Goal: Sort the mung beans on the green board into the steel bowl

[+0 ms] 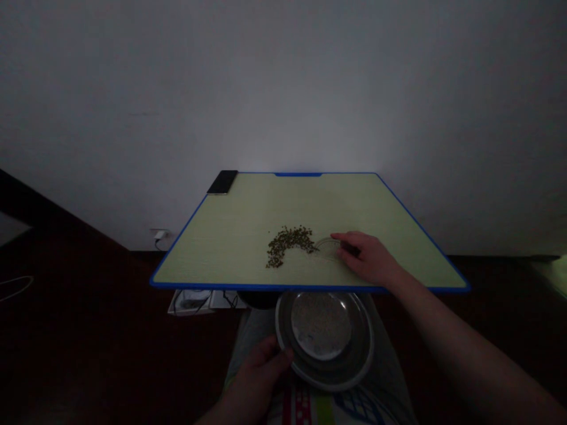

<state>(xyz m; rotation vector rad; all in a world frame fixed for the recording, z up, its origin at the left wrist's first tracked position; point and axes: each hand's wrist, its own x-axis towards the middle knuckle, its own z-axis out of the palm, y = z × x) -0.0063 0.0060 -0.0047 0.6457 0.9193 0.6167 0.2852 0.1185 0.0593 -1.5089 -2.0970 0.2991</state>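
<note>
Bits (290, 239): lying mid-frame on the surface (239, 224).
Left hand (262, 369): I'm clamping the bowl (361, 333).
Right hand (365, 257): I'm keeping fingers (348, 237) bent; can't tell if gripping.
Risk: a hasty nudge could be scattering bits.

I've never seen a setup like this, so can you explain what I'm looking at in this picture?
There's no machine here. The single picture comes from a camera worn on a person's head, looking forward and down at their two bare hands. On a pale yellow-green tabletop with a blue edge lies a curved scatter of small, dark greenish-brown bits. A flat black rectangular phone lies at the far left corner. The left hand holds the rim of a round, shiny metal bowl over the lap. The right hand is at a see-through, curved-edged thing; the picture is too dim to tell what that is.
</note>
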